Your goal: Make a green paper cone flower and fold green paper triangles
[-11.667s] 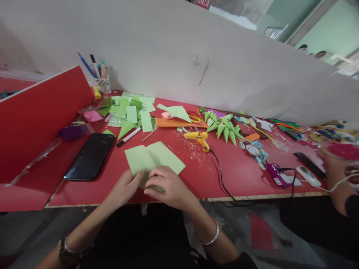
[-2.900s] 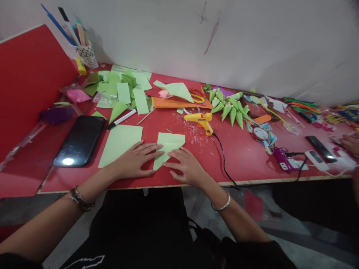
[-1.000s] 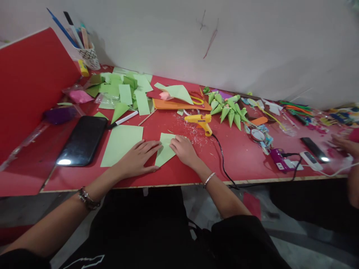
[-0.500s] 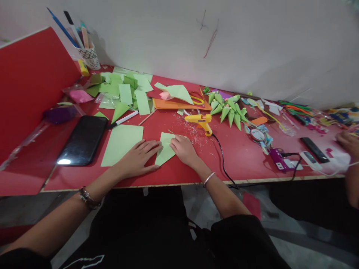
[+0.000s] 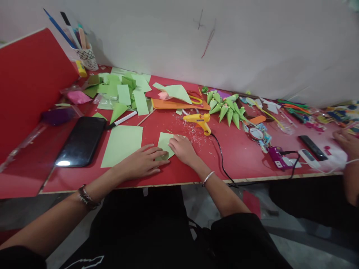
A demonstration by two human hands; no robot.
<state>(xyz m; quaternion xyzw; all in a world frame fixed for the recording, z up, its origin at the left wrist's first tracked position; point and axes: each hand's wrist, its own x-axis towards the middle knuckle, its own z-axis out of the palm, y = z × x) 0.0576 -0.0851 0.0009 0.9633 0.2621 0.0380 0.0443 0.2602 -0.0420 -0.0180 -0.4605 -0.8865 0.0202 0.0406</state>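
A small folded piece of light green paper lies on the red table between my hands. My left hand has its fingers stretched out and slightly apart, their tips over the paper's lower left part. On the paper's right side, my right hand has bent fingers pressed together on the edge; its fingertips partly cover the sheet. To the left of my left hand, a larger light green sheet lies flat, apart from the small piece.
A yellow glue gun with a black cord lies right of my hands. A phone and a marker are at left. Green paper cones and scraps line the wall. Another person's hand is at far right.
My left hand has slid right and slightly down across the paper, covering more of its lower part. My right hand stays nearly in place.
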